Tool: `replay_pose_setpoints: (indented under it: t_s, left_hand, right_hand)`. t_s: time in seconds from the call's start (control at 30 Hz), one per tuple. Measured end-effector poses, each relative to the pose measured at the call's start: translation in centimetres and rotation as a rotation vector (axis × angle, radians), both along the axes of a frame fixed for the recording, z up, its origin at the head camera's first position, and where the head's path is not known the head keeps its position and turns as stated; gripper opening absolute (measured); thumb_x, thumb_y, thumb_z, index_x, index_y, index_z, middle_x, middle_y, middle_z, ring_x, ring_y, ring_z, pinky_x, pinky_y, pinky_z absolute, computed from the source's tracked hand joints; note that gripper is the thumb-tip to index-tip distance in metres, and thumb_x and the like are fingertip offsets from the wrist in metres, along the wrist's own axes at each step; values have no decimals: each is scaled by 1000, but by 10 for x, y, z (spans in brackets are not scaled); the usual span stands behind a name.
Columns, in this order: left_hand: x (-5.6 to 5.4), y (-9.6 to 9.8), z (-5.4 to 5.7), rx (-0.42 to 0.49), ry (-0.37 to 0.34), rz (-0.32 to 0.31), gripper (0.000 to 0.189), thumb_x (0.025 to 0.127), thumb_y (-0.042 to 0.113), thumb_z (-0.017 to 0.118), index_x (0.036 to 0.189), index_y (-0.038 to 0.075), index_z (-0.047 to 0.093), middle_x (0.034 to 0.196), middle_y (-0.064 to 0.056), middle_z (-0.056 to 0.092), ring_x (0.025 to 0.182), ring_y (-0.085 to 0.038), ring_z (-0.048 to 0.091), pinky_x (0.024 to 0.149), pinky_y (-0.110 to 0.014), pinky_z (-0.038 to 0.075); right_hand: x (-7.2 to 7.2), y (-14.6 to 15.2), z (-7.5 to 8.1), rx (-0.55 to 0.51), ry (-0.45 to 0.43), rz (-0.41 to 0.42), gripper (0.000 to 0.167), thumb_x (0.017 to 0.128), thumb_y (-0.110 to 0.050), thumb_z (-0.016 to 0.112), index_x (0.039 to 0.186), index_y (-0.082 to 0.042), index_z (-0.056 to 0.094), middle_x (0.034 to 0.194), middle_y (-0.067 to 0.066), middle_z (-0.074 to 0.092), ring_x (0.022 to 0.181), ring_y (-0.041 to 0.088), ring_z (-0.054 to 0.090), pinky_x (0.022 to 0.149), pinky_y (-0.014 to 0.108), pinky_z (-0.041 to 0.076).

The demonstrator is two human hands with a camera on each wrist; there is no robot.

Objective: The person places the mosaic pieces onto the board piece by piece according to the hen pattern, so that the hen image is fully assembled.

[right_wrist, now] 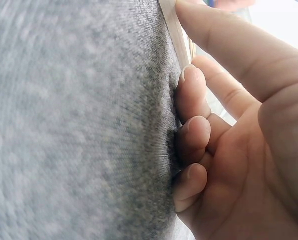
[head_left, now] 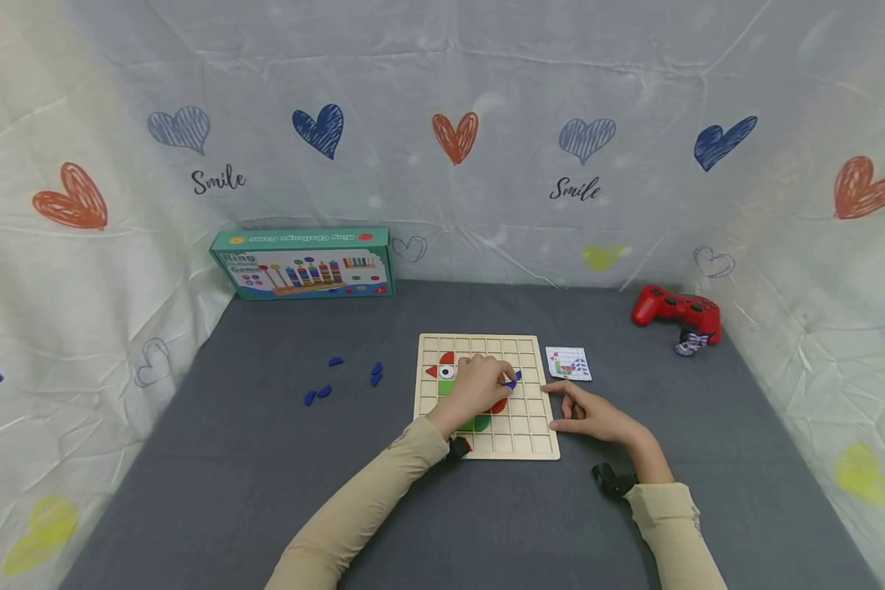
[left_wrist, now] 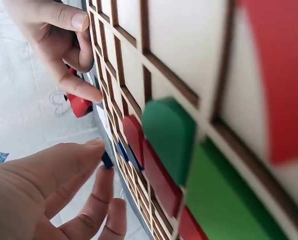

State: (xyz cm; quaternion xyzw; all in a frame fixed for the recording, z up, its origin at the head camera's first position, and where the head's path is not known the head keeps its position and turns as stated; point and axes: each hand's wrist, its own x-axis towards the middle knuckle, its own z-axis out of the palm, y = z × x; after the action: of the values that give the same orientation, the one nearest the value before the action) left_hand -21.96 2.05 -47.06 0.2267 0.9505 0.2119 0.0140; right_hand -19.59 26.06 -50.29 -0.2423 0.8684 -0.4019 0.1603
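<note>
A wooden grid board (head_left: 522, 442) lies on the grey cloth, with red and green pieces and a round eye piece (head_left: 446, 372) in its squares. My left hand (head_left: 479, 383) reaches over it, pinching a small blue piece (left_wrist: 107, 160) between thumb and finger. Beside that piece, blue pieces (left_wrist: 135, 158) sit in the grid near a dark red piece (left_wrist: 161, 175) and a rounded green piece (left_wrist: 168, 140). At the board's right edge rests my right hand (head_left: 597, 415), thumb and forefinger touching the rim, its other fingers loosely bent against the cloth in the right wrist view.
Several loose blue half-round pieces (head_left: 324, 391) lie left of the board. A small pattern card (head_left: 569, 364) is at its upper right. Farther back stand a green game box (head_left: 302, 264) on the left and a red game controller (head_left: 676, 309) with a small figure on the right.
</note>
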Motion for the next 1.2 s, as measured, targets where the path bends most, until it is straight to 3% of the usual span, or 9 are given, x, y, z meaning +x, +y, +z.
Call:
replay_pose_setpoints:
  t_s: [0.4,0.7,0.93,1.2]
  left_hand:
    - [-5,17,-5,-37,-5,14,9,81,20,70,89,21,73,76,8,64,78,-15,50,82,-43,33]
    - [-7,18,-6,-45,17,17,9,80,14,68,82,22,73,74,9,65,78,-15,52,83,-44,35]
    - [-9,18,-3,-32,47,26,15,82,11,65,85,22,75,82,7,68,84,-17,56,87,-46,37]
    - [-9,20,-4,-70,-17,5,15,84,13,64,89,21,76,89,8,71,86,-18,56,84,-44,37]
  right_hand:
    - [0,-1,-2,24,44,0,53,84,-13,68,131,-4,44,76,6,47,54,10,35,48,22,30]
    - [-1,1,0,1,23,21,54,83,-27,69,130,-12,46,76,1,48,54,7,38,49,22,33]
    - [-1,1,1,28,22,5,55,83,-25,69,131,-12,45,77,2,48,55,7,37,50,21,33]
    - [9,-10,25,28,-13,5,55,84,-15,68,131,-1,44,78,9,49,56,13,38,50,20,31]
